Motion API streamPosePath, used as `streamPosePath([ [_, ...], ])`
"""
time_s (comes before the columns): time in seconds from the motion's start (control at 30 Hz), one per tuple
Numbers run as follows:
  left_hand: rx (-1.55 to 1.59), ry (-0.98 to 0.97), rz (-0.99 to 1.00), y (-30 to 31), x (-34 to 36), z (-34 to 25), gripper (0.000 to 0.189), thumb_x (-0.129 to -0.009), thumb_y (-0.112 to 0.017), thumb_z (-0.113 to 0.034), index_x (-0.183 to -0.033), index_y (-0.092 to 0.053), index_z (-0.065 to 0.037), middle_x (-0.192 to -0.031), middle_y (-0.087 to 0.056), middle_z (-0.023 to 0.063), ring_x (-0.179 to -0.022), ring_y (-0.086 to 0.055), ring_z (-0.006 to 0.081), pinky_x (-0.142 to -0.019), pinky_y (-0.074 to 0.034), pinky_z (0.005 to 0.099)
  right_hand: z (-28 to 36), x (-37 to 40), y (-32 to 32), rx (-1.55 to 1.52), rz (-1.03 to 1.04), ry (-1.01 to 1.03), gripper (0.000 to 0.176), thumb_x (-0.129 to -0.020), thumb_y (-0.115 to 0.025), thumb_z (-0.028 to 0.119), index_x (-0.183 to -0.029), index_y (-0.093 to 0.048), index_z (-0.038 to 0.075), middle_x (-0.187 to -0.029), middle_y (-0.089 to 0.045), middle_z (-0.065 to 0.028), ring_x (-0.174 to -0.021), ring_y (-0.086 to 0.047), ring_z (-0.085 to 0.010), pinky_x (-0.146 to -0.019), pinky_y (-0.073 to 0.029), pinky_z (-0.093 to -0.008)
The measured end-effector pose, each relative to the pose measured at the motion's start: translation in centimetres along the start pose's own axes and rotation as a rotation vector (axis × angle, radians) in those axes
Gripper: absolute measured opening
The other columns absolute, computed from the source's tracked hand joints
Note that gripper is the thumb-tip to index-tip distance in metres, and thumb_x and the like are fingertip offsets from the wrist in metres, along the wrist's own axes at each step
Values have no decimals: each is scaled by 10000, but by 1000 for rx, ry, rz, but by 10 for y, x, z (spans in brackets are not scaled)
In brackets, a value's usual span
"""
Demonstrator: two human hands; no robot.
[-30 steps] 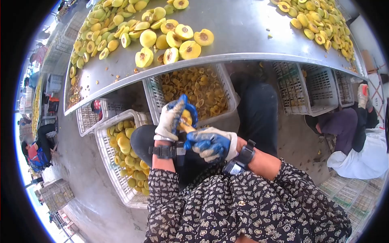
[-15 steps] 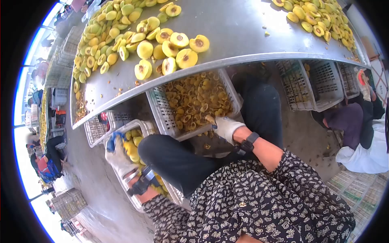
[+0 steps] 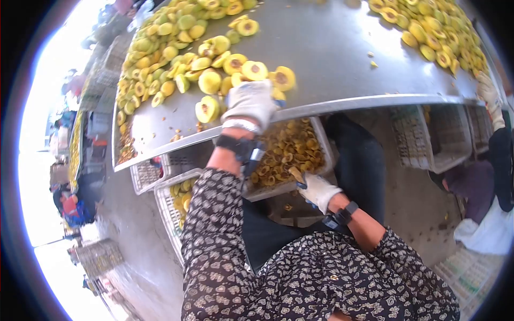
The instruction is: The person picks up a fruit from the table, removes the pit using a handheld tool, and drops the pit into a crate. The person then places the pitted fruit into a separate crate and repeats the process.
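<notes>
My left hand (image 3: 250, 102), in a white glove, is over the near edge of the metal table (image 3: 321, 69), at a cluster of yellow peach halves (image 3: 209, 81) with brown centres. Its fingers point away from me and are hidden behind the back of the glove. My right hand (image 3: 319, 191), gloved in white and blue, is closed around a tool with a wooden handle (image 3: 295, 173); the rest of the tool is hidden. That hand is beside a crate (image 3: 327, 143) under the table, which holds brownish fruit scraps (image 3: 286, 150).
A second crate (image 3: 170, 218) with yellow-green fruit stands left of my legs. More peach halves (image 3: 428, 27) are heaped at the table's far right. Another person's gloved hand (image 3: 488, 93) is at the right edge, near more crates (image 3: 412, 139). Crates and people are also at left.
My left hand has gone from the fruit crate up to the peach halves on the table. My right hand stays low with the tool. The view has shifted slightly.
</notes>
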State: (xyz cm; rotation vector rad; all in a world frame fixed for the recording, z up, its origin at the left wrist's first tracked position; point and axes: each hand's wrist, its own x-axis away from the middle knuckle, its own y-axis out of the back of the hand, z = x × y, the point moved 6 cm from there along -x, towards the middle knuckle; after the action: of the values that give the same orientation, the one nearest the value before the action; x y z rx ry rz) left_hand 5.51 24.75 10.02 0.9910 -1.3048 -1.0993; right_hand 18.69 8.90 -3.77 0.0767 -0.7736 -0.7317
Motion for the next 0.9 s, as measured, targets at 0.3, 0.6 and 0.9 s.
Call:
streamPosePath([
  [0.3,876,126,-627,15,57,89,381,-713,-759,-139,-1046,-602,-41,-943,-624,82,-858,-611,194,-769,-505,305,-13,-11,-10,13,24,-114,299,-862,-530,241,-1005,-532,-21,-790,-612,-243,-739,-603,-379,-668,-446,-426],
  [0.6,379,891,-514,-33,141,331,487,-749,-711,-421,-1028,-621,-32,-867,-667,141,-774,-639,268,-754,-476,354,-12,-22,-12,26,22,-85,299,-858,-542,239,-1013,-538,-17,-879,-606,-246,-828,-594,-383,-709,-450,-422],
  [0.9,-29,951,-228,-42,101,348,556,-781,-678,-348,-1240,-503,-87,-1121,-594,190,-1023,-585,324,-866,-461,400,-18,-20,-13,58,3,-151,277,-865,-543,237,-985,-535,-12,-806,-607,-204,-748,-595,-342,-651,-448,-408],
])
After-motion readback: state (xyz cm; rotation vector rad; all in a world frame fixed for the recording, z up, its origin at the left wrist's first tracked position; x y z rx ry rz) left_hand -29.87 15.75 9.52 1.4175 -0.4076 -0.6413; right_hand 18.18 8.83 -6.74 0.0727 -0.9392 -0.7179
